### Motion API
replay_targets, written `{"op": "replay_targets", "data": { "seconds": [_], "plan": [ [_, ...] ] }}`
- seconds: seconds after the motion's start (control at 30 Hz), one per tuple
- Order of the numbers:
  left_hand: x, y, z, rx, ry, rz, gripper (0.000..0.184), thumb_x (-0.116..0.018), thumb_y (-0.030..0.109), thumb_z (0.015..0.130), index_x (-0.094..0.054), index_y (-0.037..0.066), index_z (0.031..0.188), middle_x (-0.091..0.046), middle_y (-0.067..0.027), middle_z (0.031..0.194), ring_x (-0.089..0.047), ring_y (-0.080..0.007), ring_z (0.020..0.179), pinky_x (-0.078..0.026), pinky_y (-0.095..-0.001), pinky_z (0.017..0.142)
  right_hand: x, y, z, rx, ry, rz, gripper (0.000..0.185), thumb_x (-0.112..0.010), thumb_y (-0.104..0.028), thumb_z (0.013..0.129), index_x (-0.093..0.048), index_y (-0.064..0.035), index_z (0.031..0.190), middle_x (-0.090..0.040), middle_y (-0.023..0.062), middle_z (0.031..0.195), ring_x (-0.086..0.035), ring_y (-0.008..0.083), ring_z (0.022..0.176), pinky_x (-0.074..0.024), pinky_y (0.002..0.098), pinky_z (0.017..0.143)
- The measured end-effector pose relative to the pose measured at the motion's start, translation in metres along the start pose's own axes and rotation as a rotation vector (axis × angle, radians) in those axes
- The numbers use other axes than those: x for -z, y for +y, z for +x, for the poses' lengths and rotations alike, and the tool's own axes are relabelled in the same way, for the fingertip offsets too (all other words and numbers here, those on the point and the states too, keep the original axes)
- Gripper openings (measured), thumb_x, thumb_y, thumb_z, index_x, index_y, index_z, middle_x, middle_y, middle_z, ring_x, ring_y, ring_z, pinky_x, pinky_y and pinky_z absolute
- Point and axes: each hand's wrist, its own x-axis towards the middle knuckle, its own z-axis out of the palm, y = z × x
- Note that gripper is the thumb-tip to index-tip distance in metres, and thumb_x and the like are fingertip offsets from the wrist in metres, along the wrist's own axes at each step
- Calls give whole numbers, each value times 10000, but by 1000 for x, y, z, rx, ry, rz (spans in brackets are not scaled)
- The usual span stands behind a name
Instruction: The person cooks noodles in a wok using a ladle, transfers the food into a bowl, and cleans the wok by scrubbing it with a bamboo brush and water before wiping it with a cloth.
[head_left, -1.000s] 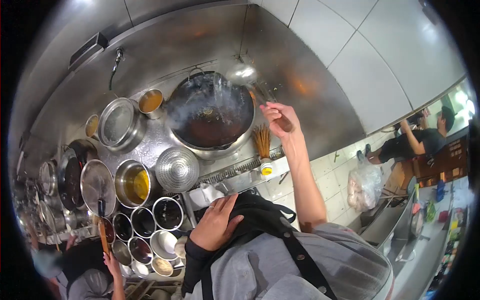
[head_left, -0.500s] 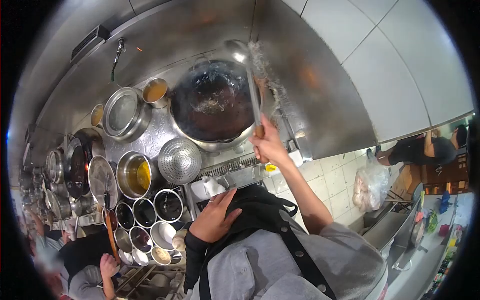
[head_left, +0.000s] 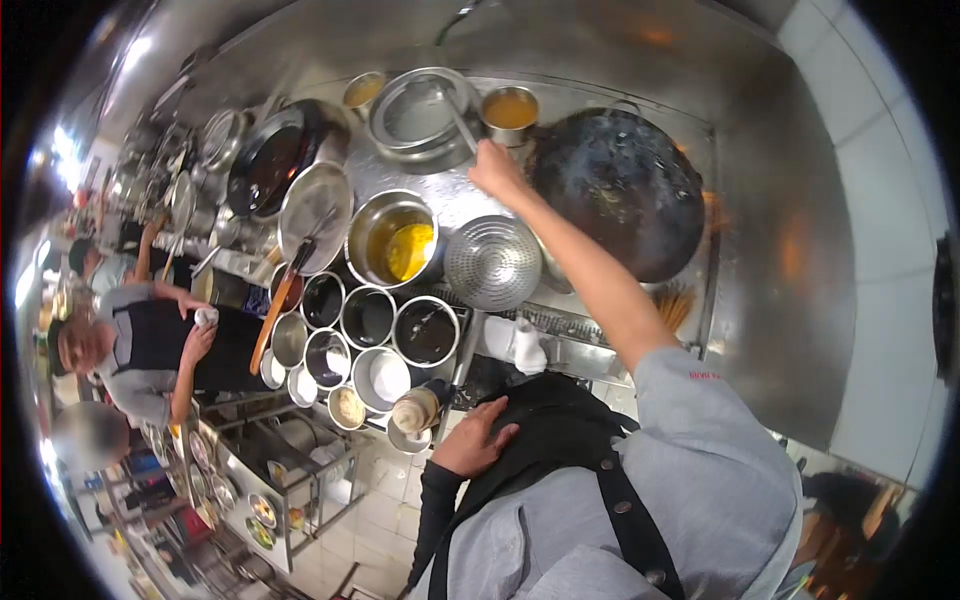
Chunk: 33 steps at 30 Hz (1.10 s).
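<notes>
My right hand [head_left: 495,170] grips the handle of a ladle [head_left: 462,118]. The ladle slants toward the wide steel pot [head_left: 380,140], its bowl hard to make out there. My right forearm crosses between a perforated strainer [head_left: 493,262] and the dark wok [head_left: 640,215], which gives off smoke or steam. My left hand [head_left: 476,440] lies with fingers outstretched against the black apron [head_left: 545,415] at my front, holding nothing.
A small pot of orange-brown liquid [head_left: 510,108] stands beside the wok. A pot with yellow oil [head_left: 365,225] and several seasoning containers [head_left: 425,330] are to the left. A mesh strainer [head_left: 316,215] has a wooden handle. At far left a co-worker [head_left: 150,340] holds something white.
My right hand and the ladle have moved left from the wok's right edge to the wide steel pot. The view has turned left. My left hand stays at the apron.
</notes>
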Motion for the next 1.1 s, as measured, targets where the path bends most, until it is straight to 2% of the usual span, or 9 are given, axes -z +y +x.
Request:
{"op": "replay_targets", "data": {
  "seconds": [0.13,0.23,0.37,0.67,0.73,0.8,0.87,0.9,1.1],
  "plan": [
    [-14,-28,-28,175,29,-200,564,-659,301,1029,-507,-7,1476,-630,-225,1377,-622,-331,1276,-521,-399,1043,-26,-28,68,-191,-321,40,118,-640,-26,806,-686,82,815,-718,254,779,-749,320,728,-596,470,624],
    [-21,-40,-43,257,55,-309,550,-649,281,1041,-498,-1,1488,-621,-226,1393,-623,-309,1280,-531,-391,1042,-90,9,115,-602,-248,1283,115,-584,53,858,-558,32,747,-596,125,684,-617,203,582,-540,357,474],
    [-9,-37,-37,291,43,-339,557,-647,306,1040,-502,9,1488,-616,-208,1409,-614,-309,1294,-530,-402,1045,-75,12,100,-946,-307,2199,191,-568,114,818,-483,-34,731,-512,65,633,-519,163,489,-485,231,440],
    [18,-6,8,-16,-73,-47,532,-661,308,1013,-534,12,1437,-664,-206,1317,-640,-394,1215,-521,-434,1005,112,17,77,-517,72,2452,160,-557,77,864,-478,-25,769,-505,42,603,-530,153,475,-500,240,455],
    [10,-12,17,-77,-124,-3,538,-663,310,1013,-530,15,1442,-665,-202,1318,-644,-387,1211,-524,-427,1001,168,52,49,-356,247,1905,117,-616,57,839,-553,20,747,-572,114,629,-547,201,473,-517,328,458],
    [-3,-15,25,-140,-196,-52,515,-664,267,1019,-522,33,1455,-668,-200,1312,-657,-360,1198,-539,-404,974,234,28,-42,-528,498,668,100,-667,-29,837,-633,63,816,-673,203,788,-671,322,624,-586,481,600],
    [-12,-12,40,-180,-280,-139,498,-663,238,1022,-523,40,1457,-670,-199,1308,-664,-349,1187,-544,-391,962,252,80,-120,-292,687,-338,217,-708,-102,816,-678,76,937,-704,263,992,-714,422,896,-580,545,832],
    [-16,-10,47,-170,-334,-201,479,-662,209,1023,-530,46,1454,-668,-196,1317,-668,-337,1179,-548,-386,944,272,83,-168,-361,644,-342,261,-723,-119,802,-676,67,978,-672,308,1120,-660,467,1071,-548,506,948],
    [-23,74,97,-328,-503,158,459,-644,186,1013,-542,19,1429,-645,-224,1353,-632,-367,1240,-503,-405,1026,267,154,-386,-503,703,-364,625,-624,1,820,-462,129,1409,-676,312,1004,-680,491,903,-569,525,817]
  ]
}}
